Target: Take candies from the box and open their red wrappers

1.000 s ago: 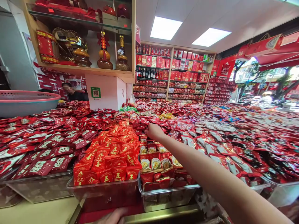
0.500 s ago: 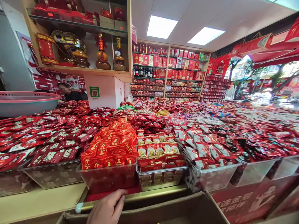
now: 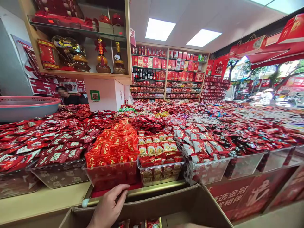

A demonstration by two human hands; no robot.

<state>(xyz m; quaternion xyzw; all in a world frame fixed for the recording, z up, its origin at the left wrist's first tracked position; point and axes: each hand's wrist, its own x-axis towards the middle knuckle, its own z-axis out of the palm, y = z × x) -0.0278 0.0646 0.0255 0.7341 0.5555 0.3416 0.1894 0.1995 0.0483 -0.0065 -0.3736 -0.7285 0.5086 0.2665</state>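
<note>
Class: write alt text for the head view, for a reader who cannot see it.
A left hand rests on the rim of a cardboard box at a shop counter. Beyond, clear bins hold heaps of red-wrapped sweets; shelves of red boxes line the back wall.

Our bare left hand (image 3: 108, 207) enters the head view from the bottom edge, left of centre, with its back turned up toward us. The wrist (image 3: 94, 223) sits right at the edge of the frame, and from there the hand slants up and to the right. The fingers (image 3: 120, 193) lie close together, stretched forward and only lightly bent. The uppermost finger's tip is the farthest point of the reach. The palm faces down and the hand is loose and flat, unclenched, its fingers laid out rather than wrapped around anything. We cannot make out the thumb from this angle.
</note>
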